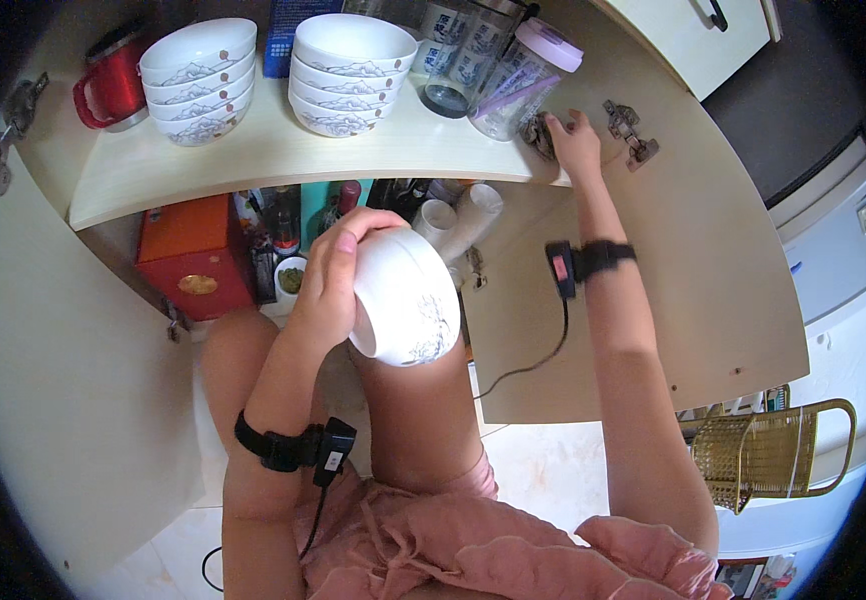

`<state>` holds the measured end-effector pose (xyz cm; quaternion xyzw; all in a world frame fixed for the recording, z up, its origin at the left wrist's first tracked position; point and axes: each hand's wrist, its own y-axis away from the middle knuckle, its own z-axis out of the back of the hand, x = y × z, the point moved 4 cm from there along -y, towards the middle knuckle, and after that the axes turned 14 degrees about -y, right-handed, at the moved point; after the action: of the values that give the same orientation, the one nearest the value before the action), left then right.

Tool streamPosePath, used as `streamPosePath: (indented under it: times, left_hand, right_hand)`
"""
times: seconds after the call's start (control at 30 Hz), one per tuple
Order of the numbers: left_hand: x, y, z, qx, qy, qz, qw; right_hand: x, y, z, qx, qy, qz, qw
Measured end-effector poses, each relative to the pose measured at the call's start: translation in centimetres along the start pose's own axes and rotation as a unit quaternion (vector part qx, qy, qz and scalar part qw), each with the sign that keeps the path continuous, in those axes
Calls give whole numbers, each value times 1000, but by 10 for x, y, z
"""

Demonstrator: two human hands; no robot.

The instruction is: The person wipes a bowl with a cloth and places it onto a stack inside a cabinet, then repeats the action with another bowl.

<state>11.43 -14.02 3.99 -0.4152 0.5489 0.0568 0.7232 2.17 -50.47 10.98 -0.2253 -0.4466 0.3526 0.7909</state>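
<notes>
My left hand grips the rim of a white bowl with a blue-grey landscape print, tilted on its side above my knee. At the right end of the cabinet shelf, my right hand touches a small dark patterned item; its kind and whether it is held are unclear. Beside that item stands a clear bottle with a pink lid. Two stacks of similar bowls, a left stack and a middle stack, rest on the same shelf.
A red mug and clear glass containers share the shelf. Below are a red-orange box, bottles and stacked paper cups. Open cabinet doors flank me. A woven basket is at the right. Cables run from my wrist straps.
</notes>
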Motion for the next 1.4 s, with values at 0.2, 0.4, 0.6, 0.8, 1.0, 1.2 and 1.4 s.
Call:
streamPosePath:
  times: [0.2, 0.4, 0.6, 0.8, 1.0, 1.2, 1.4]
  left_hand:
    - [4, 5, -5, 87, -25, -13, 996]
    - [2, 17, -23, 160, -75, -28, 984]
    - [6, 29, -10, 129, -143, 28, 981]
    - [10, 43, 4, 77, -139, 127, 979]
    - [-7, 42, 18, 76, -276, 133, 949]
    - [-34, 63, 21, 54, -412, 70, 907]
    - [-42, 98, 13, 48, -261, 85, 960]
  right_hand:
    - [-3, 1, -21, 69, 52, -89, 992]
    - [1, 86, 16, -5, -339, -57, 939]
    - [59, 164, 63, 21, -548, -217, 807]
    - [79, 209, 68, 57, -620, -338, 706]
    - [101, 235, 43, 123, -838, -473, 241]
    - [126, 250, 10, 105, -824, -502, 242]
    - [121, 282, 17, 144, -780, -440, 421]
